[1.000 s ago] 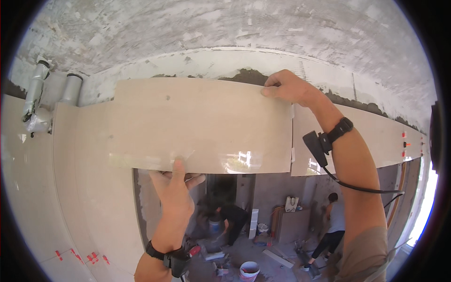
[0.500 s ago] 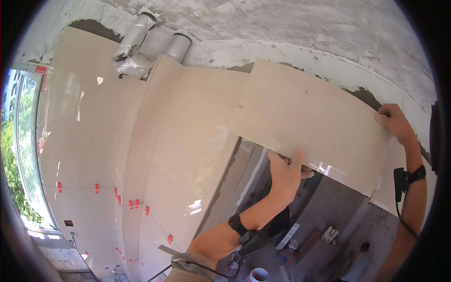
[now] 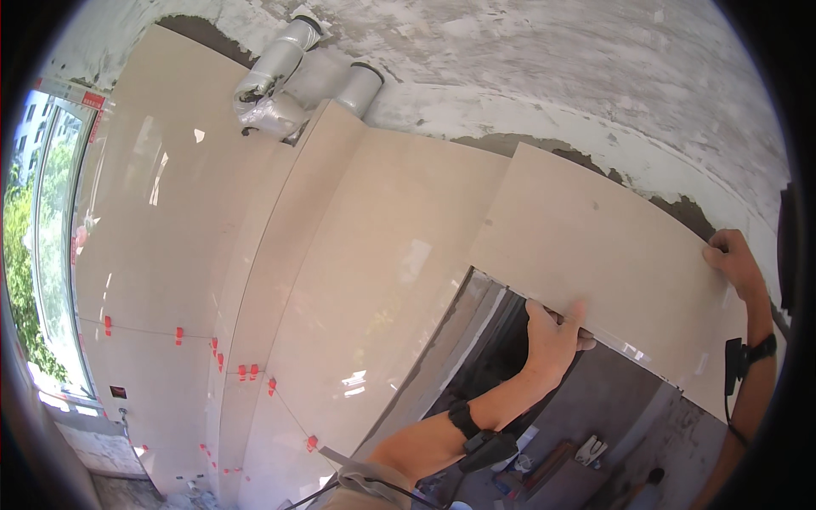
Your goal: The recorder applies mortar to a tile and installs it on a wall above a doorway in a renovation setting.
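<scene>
A large beige wall tile [image 3: 612, 229] spans the top of a doorway opening, with mortar showing along its upper edge. My left hand [image 3: 554, 340] grips its lower edge, thumb on the front face and fingers tucked under. At the tile's upper right edge, my right hand [image 3: 738, 263] is closed over the rim, its fingertips partly hidden behind it. The tile's left edge borders the beige wall tile [image 3: 399, 255] beside the doorway. Each wrist wears a black strapped device.
Silver wrapped ducts [image 3: 285, 68] come out near the ceiling. Red tile clips [image 3: 246, 372] line the joints at left, near a bright window [image 3: 64, 212]. Through the doorway [image 3: 595, 425] a person [image 3: 650, 489] and tools show on the floor below.
The view has turned, so wall and hands sit lower and farther right. Both hands keep hold of the tile. Its lower left corner has shifted slightly right, closer to the doorway's corner.
</scene>
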The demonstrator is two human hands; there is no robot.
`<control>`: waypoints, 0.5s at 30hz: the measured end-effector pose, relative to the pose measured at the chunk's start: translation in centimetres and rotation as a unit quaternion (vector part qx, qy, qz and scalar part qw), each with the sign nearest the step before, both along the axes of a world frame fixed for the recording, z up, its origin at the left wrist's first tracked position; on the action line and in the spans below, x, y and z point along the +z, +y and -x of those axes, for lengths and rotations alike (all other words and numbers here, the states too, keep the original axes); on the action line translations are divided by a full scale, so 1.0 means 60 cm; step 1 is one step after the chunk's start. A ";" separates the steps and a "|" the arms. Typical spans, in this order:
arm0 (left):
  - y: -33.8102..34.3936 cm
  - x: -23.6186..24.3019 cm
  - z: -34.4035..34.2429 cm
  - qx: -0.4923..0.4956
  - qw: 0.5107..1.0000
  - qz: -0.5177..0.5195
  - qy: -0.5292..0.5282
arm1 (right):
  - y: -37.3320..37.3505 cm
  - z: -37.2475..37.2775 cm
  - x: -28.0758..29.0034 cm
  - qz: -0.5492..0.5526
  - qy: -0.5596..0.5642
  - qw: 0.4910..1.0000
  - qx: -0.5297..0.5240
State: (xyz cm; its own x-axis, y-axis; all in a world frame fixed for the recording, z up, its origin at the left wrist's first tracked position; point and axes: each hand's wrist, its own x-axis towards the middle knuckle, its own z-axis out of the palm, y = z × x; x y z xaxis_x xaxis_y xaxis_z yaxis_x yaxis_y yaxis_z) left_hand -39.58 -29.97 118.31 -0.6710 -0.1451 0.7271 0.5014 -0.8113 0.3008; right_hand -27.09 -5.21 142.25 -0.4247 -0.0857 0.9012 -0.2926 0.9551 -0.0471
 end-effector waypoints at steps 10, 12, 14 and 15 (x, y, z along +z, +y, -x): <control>0.002 0.000 -0.001 -0.006 1.000 0.012 -0.010 | 0.020 0.000 0.005 0.000 0.010 1.000 0.004; 0.000 0.000 0.000 -0.004 1.000 0.013 -0.011 | 0.026 0.008 0.008 -0.004 0.007 1.000 0.001; -0.002 0.001 -0.001 -0.002 1.000 0.015 -0.013 | 0.030 0.014 0.012 -0.006 0.002 1.000 -0.002; -0.002 0.002 -0.002 -0.006 1.000 0.017 -0.015 | 0.031 0.015 0.012 -0.005 0.004 1.000 -0.014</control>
State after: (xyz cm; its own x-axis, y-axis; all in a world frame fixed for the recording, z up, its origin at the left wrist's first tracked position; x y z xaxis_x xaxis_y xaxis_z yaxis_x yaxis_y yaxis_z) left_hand -39.44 -30.10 118.43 -0.6943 -0.1119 0.7109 0.4813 -0.8067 0.3430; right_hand -27.96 -3.35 142.97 -0.4192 -0.0836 0.9040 -0.2670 0.9631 -0.0347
